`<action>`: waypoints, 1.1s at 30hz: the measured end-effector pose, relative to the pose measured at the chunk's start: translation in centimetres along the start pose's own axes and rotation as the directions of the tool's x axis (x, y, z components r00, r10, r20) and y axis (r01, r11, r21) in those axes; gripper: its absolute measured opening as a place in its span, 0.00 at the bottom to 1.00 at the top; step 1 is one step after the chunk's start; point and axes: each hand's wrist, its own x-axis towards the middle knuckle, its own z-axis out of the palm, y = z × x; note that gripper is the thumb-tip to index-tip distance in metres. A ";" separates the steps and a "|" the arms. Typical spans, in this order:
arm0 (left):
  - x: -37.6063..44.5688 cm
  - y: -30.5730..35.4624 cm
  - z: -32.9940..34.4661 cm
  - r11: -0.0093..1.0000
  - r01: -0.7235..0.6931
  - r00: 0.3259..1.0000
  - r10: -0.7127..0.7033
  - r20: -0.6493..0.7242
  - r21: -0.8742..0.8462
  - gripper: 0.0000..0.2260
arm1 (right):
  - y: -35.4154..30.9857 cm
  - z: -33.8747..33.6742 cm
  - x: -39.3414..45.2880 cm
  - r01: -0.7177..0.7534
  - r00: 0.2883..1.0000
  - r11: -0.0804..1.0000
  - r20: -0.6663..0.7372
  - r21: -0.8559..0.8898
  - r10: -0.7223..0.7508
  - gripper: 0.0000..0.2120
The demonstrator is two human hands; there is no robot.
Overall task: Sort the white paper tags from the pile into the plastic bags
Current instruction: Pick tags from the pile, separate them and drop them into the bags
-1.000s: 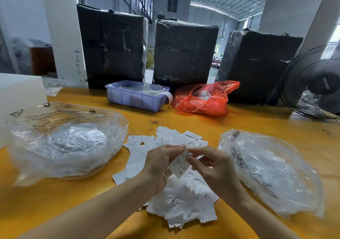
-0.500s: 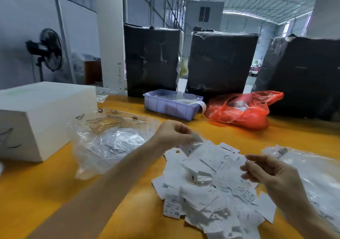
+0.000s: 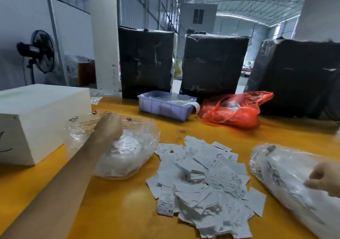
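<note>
Tags point(image 3: 204, 185) lie piled mid-table point(image 3: 119, 211), between two bags. Left hand point(image 3: 110, 126) reaches into the left bag point(image 3: 136, 154), its grip hidden by blur. Right hand point(image 3: 325, 179), fingers loosely curled, blurred, hovers over the right bag point(image 3: 287, 179); grip unclear.

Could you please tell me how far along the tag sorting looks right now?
Done: both the left bag and the right bag already hold tags. In hand: the left hand reaches into the left bag; the right hand is at the right one. Left: a sizeable pile lies unsorted between them.
</note>
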 end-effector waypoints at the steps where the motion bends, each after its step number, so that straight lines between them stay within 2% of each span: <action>1: -0.2 0.4 0.1 0.997 0.009 1.000 -0.007 -0.020 0.073 0.08 | -0.6 0.1 -0.8 0.027 0.999 0.997 0.022 -0.075 -0.026 0.25; 2: -0.4 0.9 0.1 0.991 0.009 0.999 -0.004 -0.037 0.132 0.09 | -1.5 -0.1 -2.0 0.048 0.998 0.992 0.033 -0.115 -0.045 0.24; 4: -0.8 2.2 0.1 0.987 -0.025 0.996 0.038 -0.082 0.158 0.11 | -2.8 -0.5 -3.9 0.068 0.998 0.995 0.016 -0.073 -0.067 0.13; 7: -2.1 4.8 0.7 0.977 -0.204 0.966 0.192 -0.171 -0.057 0.15 | -3.6 -0.7 -4.6 0.016 0.999 0.998 -0.031 0.069 -0.014 0.04; 11: -5.9 8.5 3.5 0.782 -0.484 0.874 0.454 -0.172 -0.394 0.07 | -3.8 -0.2 -4.4 0.003 0.996 0.986 -0.088 0.169 0.012 0.06; 14: -8.5 10.5 6.0 0.637 -0.532 0.809 0.576 -0.114 -0.557 0.09 | -3.5 -0.4 -4.1 0.031 0.978 0.938 -0.206 0.344 0.044 0.09; 16: -9.5 11.3 7.4 0.590 -0.535 0.784 0.613 -0.096 -0.605 0.09 | -3.6 -0.6 -4.1 0.077 0.957 0.846 -0.276 0.528 0.085 0.07; 17: -9.9 11.6 7.9 0.566 -0.528 0.778 0.621 -0.095 -0.633 0.10 | -3.9 -0.8 -4.3 0.105 0.954 0.739 -0.278 0.666 0.114 0.06; 19: -10.3 11.8 8.8 0.532 -0.498 0.780 0.619 -0.087 -0.685 0.09 | -5.0 -1.1 -4.9 0.139 0.966 0.423 -0.217 0.896 0.143 0.04; 20: -10.6 11.9 9.1 0.517 -0.482 0.783 0.617 -0.083 -0.707 0.08 | -5.8 -1.2 -5.3 0.134 0.976 0.283 -0.176 0.950 0.129 0.04; 22: -11.0 12.2 9.6 0.465 -0.422 0.785 0.617 -0.057 -0.778 0.04 | -7.9 -1.4 -6.4 0.102 0.993 0.126 -0.108 0.987 0.041 0.04; 23: -11.4 12.3 9.5 0.426 -0.349 0.782 0.623 -0.009 -0.835 0.03 | -9.0 -1.3 -7.0 0.083 0.996 0.094 -0.080 0.992 -0.028 0.04; 26: -12.2 12.9 9.3 0.298 -0.033 0.747 0.641 0.175 -0.954 0.28 | -12.8 -0.1 -9.0 0.038 0.972 0.087 -0.017 0.996 -0.233 0.09; 28: -12.7 13.3 9.0 0.237 0.137 0.709 0.655 0.262 -0.962 0.34 | -15.0 1.4 -10.4 0.018 0.945 0.126 0.025 0.992 -0.326 0.10; 29: -12.8 13.4 8.8 0.224 0.178 0.691 0.665 0.284 -0.958 0.34 | -15.9 2.1 -11.0 0.011 0.934 0.138 0.039 0.990 -0.355 0.10; 31: -13.1 13.4 8.6 0.191 0.177 0.682 0.683 0.260 -0.965 0.25 | -16.9 3.2 -11.8 0.033 0.927 0.170 0.033 0.985 -0.374 0.11; 33: -13.1 13.3 8.5 0.164 0.172 0.732 0.638 0.237 -0.971 0.14 | -17.2 3.4 -12.2 0.061 0.929 0.199 0.018 0.978 -0.370 0.09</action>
